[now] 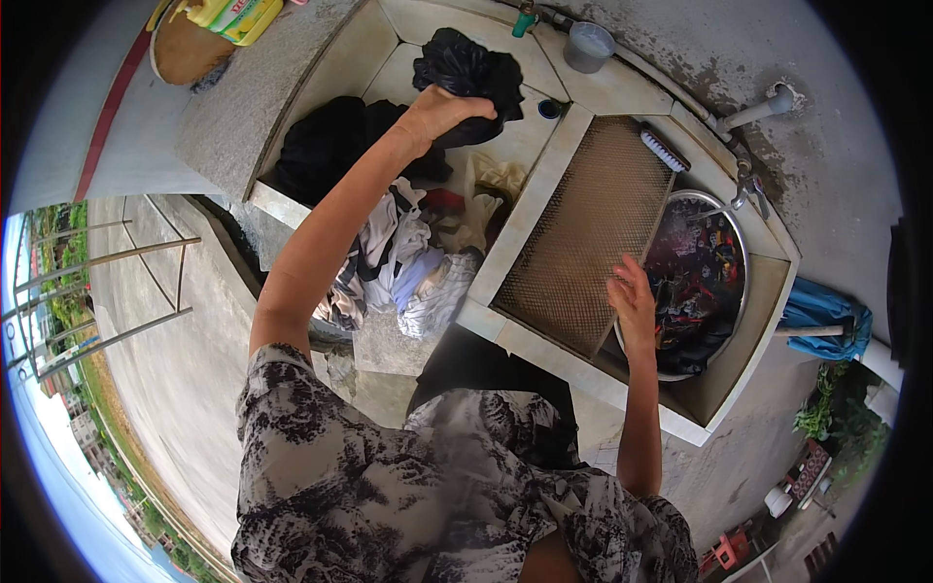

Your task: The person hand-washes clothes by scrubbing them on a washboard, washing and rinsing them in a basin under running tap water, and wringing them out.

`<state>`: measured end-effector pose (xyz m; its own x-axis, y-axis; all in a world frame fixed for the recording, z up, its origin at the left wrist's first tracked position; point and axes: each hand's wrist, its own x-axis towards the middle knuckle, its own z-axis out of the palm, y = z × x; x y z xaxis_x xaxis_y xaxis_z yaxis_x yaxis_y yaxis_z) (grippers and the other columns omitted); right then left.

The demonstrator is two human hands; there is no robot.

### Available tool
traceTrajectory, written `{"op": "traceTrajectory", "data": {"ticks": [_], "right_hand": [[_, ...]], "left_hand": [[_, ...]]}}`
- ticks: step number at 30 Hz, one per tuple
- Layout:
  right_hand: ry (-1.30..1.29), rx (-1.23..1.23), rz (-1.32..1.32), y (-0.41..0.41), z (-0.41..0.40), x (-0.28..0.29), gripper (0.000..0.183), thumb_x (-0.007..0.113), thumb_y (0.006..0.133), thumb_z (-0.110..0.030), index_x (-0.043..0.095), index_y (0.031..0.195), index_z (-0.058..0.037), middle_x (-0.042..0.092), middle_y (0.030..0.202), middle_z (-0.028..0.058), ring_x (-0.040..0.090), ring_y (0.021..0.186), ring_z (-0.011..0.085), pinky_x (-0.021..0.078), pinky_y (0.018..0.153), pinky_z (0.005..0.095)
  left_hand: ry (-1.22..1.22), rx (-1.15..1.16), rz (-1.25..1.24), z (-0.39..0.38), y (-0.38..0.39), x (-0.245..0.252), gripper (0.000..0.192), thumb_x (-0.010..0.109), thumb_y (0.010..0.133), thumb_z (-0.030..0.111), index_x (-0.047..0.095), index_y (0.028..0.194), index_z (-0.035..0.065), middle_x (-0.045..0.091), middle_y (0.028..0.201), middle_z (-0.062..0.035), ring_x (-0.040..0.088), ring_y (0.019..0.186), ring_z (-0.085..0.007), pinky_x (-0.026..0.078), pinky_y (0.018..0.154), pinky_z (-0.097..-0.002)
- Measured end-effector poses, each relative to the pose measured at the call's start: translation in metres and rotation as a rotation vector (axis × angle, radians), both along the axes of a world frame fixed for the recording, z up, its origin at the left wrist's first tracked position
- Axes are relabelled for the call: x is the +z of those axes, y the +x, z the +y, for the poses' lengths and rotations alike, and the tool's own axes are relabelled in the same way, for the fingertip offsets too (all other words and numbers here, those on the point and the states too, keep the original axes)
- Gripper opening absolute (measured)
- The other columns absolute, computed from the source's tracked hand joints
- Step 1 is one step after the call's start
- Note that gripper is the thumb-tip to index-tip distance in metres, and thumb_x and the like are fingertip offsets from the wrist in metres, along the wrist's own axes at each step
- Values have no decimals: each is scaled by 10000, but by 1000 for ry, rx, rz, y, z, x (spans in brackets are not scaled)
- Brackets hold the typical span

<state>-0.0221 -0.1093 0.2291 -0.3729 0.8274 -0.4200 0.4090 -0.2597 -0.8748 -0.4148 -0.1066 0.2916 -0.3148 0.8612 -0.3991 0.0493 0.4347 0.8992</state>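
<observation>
My left hand (455,113) grips a bunched black cloth (470,69) above the left basin of a tiled sink. Under and beside that arm lie a dark garment heap (328,146) and, over the basin's front edge, a pile of pale clothes (415,262). My right hand (633,295) hangs with fingers apart and nothing in it, over the right edge of the ridged washboard slab (583,233). Just right of it, a round metal basin (745,255) holds dark and coloured laundry (692,284) in water. A scrubbing brush (665,151) rests at the slab's upper right corner.
A metal tap (747,186) reaches over the round basin. A grey plastic tub (589,47) and a green tap fitting (523,20) are at the back. A yellow detergent jug (237,16) stands upper left. Blue cloth (824,317) hangs right of the sink.
</observation>
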Motion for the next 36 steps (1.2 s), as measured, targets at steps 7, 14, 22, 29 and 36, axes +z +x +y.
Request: {"op": "traceTrajectory", "data": {"ticks": [7, 14, 22, 29, 36], "right_hand": [[-2, -108, -3, 49, -30, -33, 387, 613, 898, -140, 524, 1264, -52, 590, 1129, 115, 586, 939, 157, 478, 795, 275], [8, -312, -71, 103, -26, -39, 309, 614, 889, -99, 576, 1188, -28, 634, 1050, 67, 590, 842, 101, 481, 711, 223], [521, -107, -499, 128, 57, -76, 444, 709, 771, -176, 560, 1176, -72, 583, 1054, 162, 582, 964, 310, 478, 808, 390], [404, -51, -845, 99, 90, -120, 516, 722, 726, -365, 561, 1149, -117, 517, 1118, 180, 503, 1066, 397, 471, 875, 458], [536, 57, -644, 133, 34, -109, 147, 629, 826, -202, 612, 858, -59, 525, 913, 119, 555, 907, 307, 474, 759, 484]], "left_hand": [[-916, -903, 561, -32, 10, -104, 1061, 693, 531, 727, 543, 1242, -46, 498, 1310, -241, 502, 1186, -328, 387, 1014, -382], [-819, -1011, 830, -15, 22, -126, 900, 601, 688, 699, 570, 1213, -31, 378, 1398, -219, 367, 1262, -400, 347, 1028, -473], [-88, -535, 866, -5, 30, -30, 425, 624, 837, 363, 659, 987, -33, 651, 926, -225, 635, 899, -341, 490, 777, -391], [314, -542, 441, 33, 184, -14, 247, 596, 886, 97, 609, 1121, 25, 651, 1023, -131, 651, 883, -212, 515, 746, -293], [211, -616, 240, 91, 334, -111, 409, 632, 849, 143, 525, 1215, -4, 531, 1203, -201, 569, 1075, -309, 495, 859, -357]]}}
